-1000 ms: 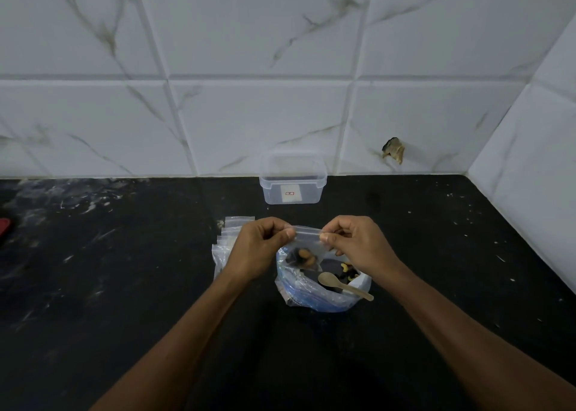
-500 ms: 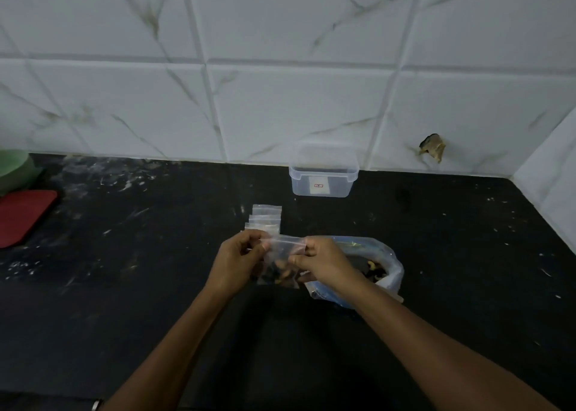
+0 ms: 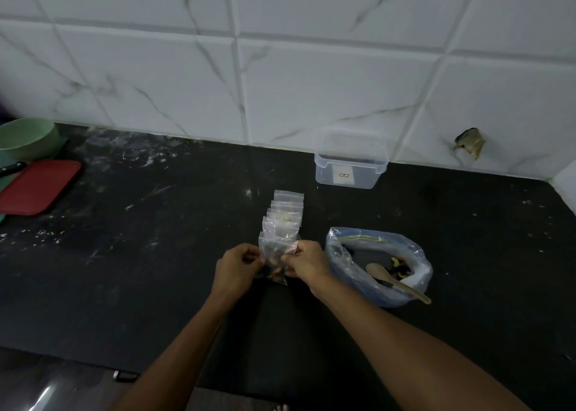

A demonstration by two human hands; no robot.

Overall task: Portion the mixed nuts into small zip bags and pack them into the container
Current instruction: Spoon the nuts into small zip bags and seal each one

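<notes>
From the head view, we hold a small zip bag point(image 3: 274, 259) of nuts just in front of the row of filled bags point(image 3: 285, 215), our left hand point(image 3: 238, 267) and right hand point(image 3: 307, 262) each pinching a side. We seem to be sealing it, though blur hides the zip. Next it joins the row; the empty container point(image 3: 350, 166) waits beyond, the nut bag point(image 3: 378, 265) to the right.

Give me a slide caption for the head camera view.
Both hands, left hand and right hand, pinch a small zip bag of nuts.
</notes>
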